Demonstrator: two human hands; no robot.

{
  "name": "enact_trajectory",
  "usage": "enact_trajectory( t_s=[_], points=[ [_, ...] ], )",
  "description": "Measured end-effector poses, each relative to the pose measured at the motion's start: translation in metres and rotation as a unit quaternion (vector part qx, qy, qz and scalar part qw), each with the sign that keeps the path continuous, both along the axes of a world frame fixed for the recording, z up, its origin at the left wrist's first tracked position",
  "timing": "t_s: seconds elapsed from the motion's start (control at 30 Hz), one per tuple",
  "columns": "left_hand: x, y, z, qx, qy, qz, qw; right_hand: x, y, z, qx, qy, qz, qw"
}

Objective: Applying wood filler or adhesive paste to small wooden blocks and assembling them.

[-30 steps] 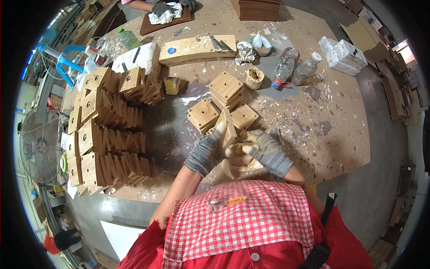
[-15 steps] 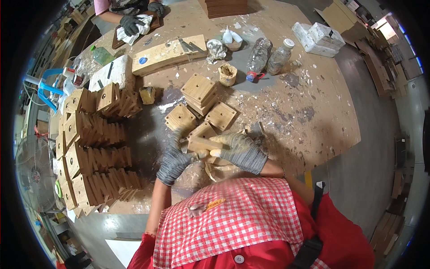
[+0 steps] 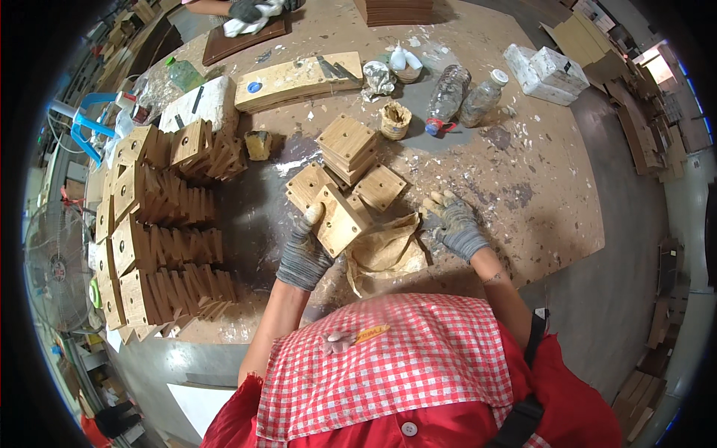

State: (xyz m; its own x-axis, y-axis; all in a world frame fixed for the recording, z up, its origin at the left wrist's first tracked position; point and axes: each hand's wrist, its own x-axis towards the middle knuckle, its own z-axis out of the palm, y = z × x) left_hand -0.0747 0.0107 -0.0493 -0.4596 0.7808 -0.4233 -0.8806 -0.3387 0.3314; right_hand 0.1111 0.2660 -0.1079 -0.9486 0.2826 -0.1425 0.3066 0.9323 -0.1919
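Note:
Gripped at its lower left edge by my left hand point(image 3: 305, 250), a square wooden block point(image 3: 338, 219) with drilled holes is tilted, its holed face toward me. My gloved right hand point(image 3: 452, 222) is low over the table on the right, fingers stretched out and apart. A dark piece beside its fingertips is mostly hidden. Between my hands lies a crumpled tan sheet point(image 3: 388, 255). Just beyond the held block are a short stack of similar blocks point(image 3: 346, 140), a single block point(image 3: 381, 187) to its right and another block point(image 3: 308, 184) to its left.
Rows of stacked wooden blocks point(image 3: 134, 250) fill the table's left side. Farther back are a long wooden board point(image 3: 299, 81), a crusted cup point(image 3: 395, 121), two plastic bottles point(image 3: 449, 91) and white foam blocks point(image 3: 549, 71). Across the table, another person's gloved hand point(image 3: 245, 10) holds a white cloth.
My hands have moved apart: the left now holds the block alone, turned face-up, and the right has gone right, off the block. The co-worker's hand and cloth have shifted on the dark board.

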Motion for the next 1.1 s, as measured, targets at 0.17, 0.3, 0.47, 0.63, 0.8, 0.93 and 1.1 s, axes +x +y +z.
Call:
enact_trajectory(
  t_s=[0.17, 0.3, 0.47, 0.63, 0.8, 0.93, 1.1],
  points=[
    [0.021, 0.008, 0.016, 0.004, 0.034, -0.048, 0.998, -0.001, 0.007, -0.002, 0.010, -0.069, -0.043, 0.997],
    [0.030, 0.003, 0.041, -0.166, 0.331, -0.069, 0.926, -0.017, -0.008, 0.037, -0.464, 0.281, -0.237, 0.806],
    [0.024, 0.006, 0.048, -0.170, 0.407, -0.041, 0.897, -0.038, -0.045, 0.132, -0.418, 0.335, -0.073, 0.841],
    [0.025, 0.003, 0.052, -0.158, 0.408, -0.033, 0.899, -0.042, -0.063, 0.153, -0.385, 0.307, 0.012, 0.870],
    [0.021, 0.003, 0.052, -0.160, 0.424, -0.031, 0.891, -0.043, -0.062, 0.146, -0.321, 0.282, 0.020, 0.904],
    [0.015, 0.002, 0.054, -0.143, 0.431, -0.049, 0.889, -0.046, -0.065, 0.139, -0.442, 0.291, -0.025, 0.848],
    [0.017, -0.007, 0.036, -0.106, 0.442, -0.061, 0.889, -0.049, -0.060, 0.150, -0.456, 0.292, -0.061, 0.838]
  ],
)
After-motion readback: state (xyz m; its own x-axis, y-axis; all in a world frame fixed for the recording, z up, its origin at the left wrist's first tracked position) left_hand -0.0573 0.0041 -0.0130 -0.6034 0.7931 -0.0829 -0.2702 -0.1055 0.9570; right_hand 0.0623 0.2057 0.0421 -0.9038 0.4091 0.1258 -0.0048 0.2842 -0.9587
